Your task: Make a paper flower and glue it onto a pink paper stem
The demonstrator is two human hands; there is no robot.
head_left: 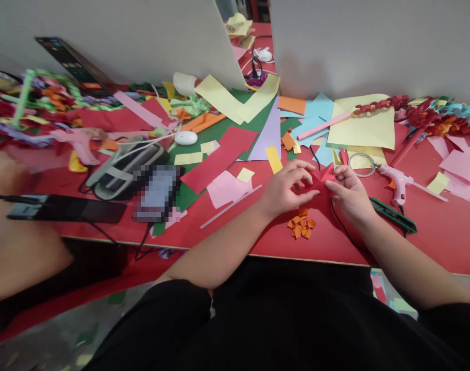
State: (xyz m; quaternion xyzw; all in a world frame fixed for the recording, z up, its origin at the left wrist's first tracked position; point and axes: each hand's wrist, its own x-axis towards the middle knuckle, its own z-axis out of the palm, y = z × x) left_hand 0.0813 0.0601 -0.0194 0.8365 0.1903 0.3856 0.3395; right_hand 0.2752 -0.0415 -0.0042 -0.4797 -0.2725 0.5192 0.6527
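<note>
A folded red paper piece (323, 175) with pointed corners sits just above the red table (443, 237), held between both hands. My left hand (287, 186) pinches its left side with curled fingers. My right hand (347, 193) grips its right side, thumb pressed on the paper. A small folded orange paper flower (301, 225) lies on the table just below my hands.
Coloured paper sheets (364, 126) litter the table. A pink glue gun (398, 180), a metal ring (361, 161) and a green cutter (393, 215) lie right of my hands. Phones (67, 208), a white mouse (185, 137) and cables lie left. Paper chains (424, 111) line the wall. Another person's arm (14, 242) is at far left.
</note>
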